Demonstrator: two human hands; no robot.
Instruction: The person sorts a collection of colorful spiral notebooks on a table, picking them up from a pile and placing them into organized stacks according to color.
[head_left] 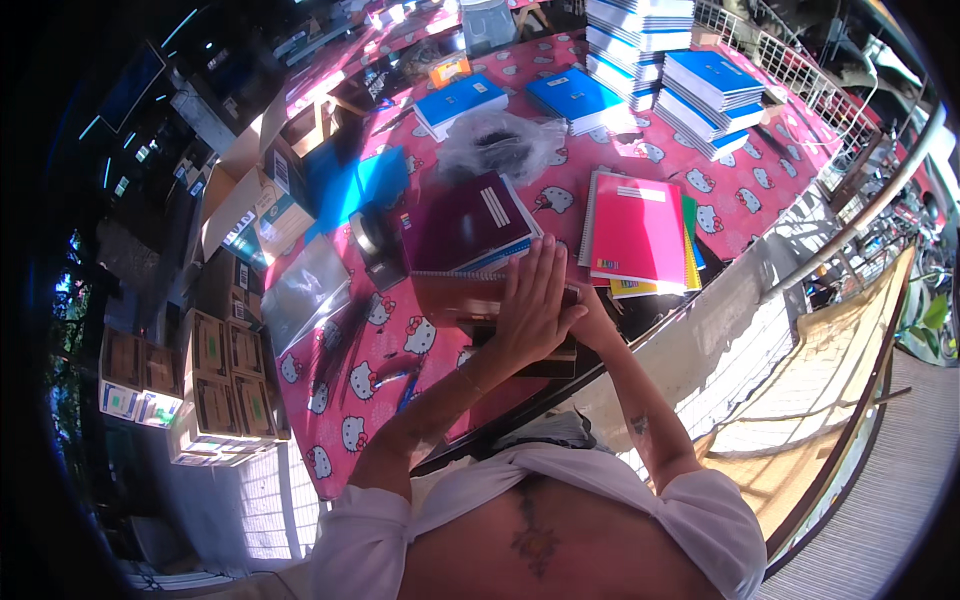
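Observation:
A brown, glossy-covered notebook [450, 296] lies at the near edge of the table, its spiral along the far side. My left hand [533, 310] rests on its right end, fingers stretched out and flat. Close beside it is my right hand [592, 322], at the notebook's right edge; its fingers are mostly hidden behind the left hand. Just beyond lies a dark purple spiral notebook [465, 222] on top of a blue one. To the right sits a stack with a pink spiral notebook [638, 232] uppermost and yellow and green covers showing below.
Blue-covered book stacks [640, 50] stand at the far right, near two lower blue piles. Crumpled clear plastic [500, 145] lies mid-table. On the left are a clear sleeve [305, 290], a tape roll [375, 240], an open carton [265, 195] and stacked boxes [215, 375]. Pink patterned cloth [350, 400] covers the table.

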